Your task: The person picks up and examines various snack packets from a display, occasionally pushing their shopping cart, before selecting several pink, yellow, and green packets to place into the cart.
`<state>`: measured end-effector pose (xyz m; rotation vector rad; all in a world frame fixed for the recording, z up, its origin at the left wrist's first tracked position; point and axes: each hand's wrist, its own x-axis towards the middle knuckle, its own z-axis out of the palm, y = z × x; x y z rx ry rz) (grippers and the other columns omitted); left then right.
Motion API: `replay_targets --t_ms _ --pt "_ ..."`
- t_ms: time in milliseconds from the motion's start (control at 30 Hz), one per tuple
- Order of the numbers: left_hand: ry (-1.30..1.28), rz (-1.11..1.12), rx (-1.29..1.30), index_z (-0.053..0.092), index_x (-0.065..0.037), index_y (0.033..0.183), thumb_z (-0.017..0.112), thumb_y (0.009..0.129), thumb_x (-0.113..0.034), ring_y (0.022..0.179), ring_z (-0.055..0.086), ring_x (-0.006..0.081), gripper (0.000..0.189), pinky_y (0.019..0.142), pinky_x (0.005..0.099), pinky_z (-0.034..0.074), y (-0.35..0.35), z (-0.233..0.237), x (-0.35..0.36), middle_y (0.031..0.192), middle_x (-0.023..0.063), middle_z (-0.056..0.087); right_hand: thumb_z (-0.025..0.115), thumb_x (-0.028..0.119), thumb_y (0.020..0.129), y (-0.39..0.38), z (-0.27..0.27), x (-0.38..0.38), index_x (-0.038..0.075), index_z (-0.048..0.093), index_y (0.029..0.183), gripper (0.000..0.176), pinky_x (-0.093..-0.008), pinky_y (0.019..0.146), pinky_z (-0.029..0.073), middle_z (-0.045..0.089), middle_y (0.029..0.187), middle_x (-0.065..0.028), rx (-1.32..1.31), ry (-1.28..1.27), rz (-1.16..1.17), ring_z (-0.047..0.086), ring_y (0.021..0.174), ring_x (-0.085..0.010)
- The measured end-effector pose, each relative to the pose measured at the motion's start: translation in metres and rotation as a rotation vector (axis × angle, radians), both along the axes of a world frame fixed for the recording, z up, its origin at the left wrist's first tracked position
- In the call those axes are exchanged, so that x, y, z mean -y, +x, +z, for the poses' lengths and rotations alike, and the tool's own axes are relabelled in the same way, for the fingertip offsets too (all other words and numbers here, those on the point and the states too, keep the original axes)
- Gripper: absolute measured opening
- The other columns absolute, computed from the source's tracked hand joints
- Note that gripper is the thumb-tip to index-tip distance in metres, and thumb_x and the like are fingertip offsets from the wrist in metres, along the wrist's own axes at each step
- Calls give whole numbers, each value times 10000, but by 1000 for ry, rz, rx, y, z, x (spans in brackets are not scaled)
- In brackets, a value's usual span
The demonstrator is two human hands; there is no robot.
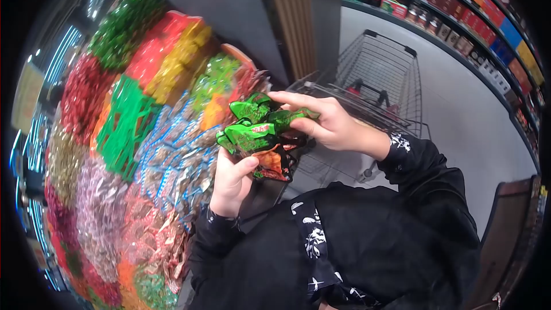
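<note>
Several small shiny packets are bunched between my two hands near the middle of the view. My left hand (231, 181) is closed around the lower left of the bunch, its thumb over a green packet (252, 135) and beside an orange and black packet (271, 162). From the right, my right hand (327, 120) pinches the dark green end of a packet (287, 119) between thumb and fingers. Heaps of wrapped goods lie just left of the bunch, among them blue-and-white wrappers (172, 143) and green-and-orange packets (215, 83).
A wire shopping cart (381, 69) stands beyond my right hand. Stocked shelves (459, 17) curve along the upper right. A slatted wooden post (290, 17) rises behind the heaps. Green wrapped goods (123, 126) and red ones (86, 95) lie farther left. A brown panel (508, 235) is at the lower right.
</note>
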<state>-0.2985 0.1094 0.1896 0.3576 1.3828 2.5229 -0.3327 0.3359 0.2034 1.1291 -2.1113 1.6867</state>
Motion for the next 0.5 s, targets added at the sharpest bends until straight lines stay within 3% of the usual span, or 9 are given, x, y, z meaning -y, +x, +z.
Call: replay_targets --t_ms 33,67,100,200,233,300,367,433,500 --pt "8 -13 22 415 -11 1257 714 709 -18 1099 549 241 624 959 380 432 1 -6 -16 1181 114 555 559 56 872 8 -4 -20 29 437 1320 465 -317 922 444 533 1273 -128 90 50 -12 570 1087 -210" --pt "26 -28 10 442 14 1238 717 706 -22 1071 568 240 600 949 376 441 4 -3 -39 1156 124 573 577 10 841 18 -6 -34 15 437 1316 496 -323 959 417 480 1335 -112 184 -73 58 531 1139 -204" --pt "20 -67 33 442 14 1238 717 706 -22 1071 568 240 600 949 376 441 5 -3 -55 1156 124 573 601 19 826 21 -12 -50 5 386 1347 564 -327 992 384 443 1362 -113 118 -50 48 489 1179 -197" --pt "-288 -244 -131 539 54 1128 717 702 -2 993 603 192 465 909 332 460 -1 -5 -101 1068 126 626 637 63 812 38 -19 -88 9 223 1419 737 -323 1011 357 424 1352 -133 332 -215 92 432 1221 -182" --pt "-384 -313 -129 547 52 1119 718 699 10 996 597 172 455 896 319 461 -7 -2 -117 1064 123 629 626 85 834 39 -16 -103 0 238 1407 696 -309 985 383 465 1306 -121 258 -168 5 465 1178 -167" --pt "-474 -342 -227 558 48 1107 723 698 9 979 599 161 443 880 307 464 -19 8 -149 1064 111 626 621 98 847 38 -21 -125 7 318 1363 605 -285 903 438 561 1165 -93 443 -383 -92 529 1047 -130" --pt "-545 -308 -566 614 23 1036 762 639 -24 883 598 146 427 822 276 461 -37 9 -182 931 52 610 603 144 876 29 -15 -152 -15 466 1205 389 -257 806 472 599 1052 -56 478 -456 -145 565 911 -86" --pt "-810 -287 -954 634 22 983 771 617 -57 837 580 133 399 779 270 453 -50 28 -210 868 33 585 586 163 893 21 -10 -176 2 514 1142 305 -258 788 484 610 1022 -50 573 -655 -118 585 884 -100" --pt "-709 -404 -707 630 24 983 767 643 -62 828 584 113 377 759 264 460 -71 19 -228 884 27 613 576 162 903 11 -8 -197 19 538 1106 251 -256 772 484 623 977 -36 516 -790 -101 587 857 -93"
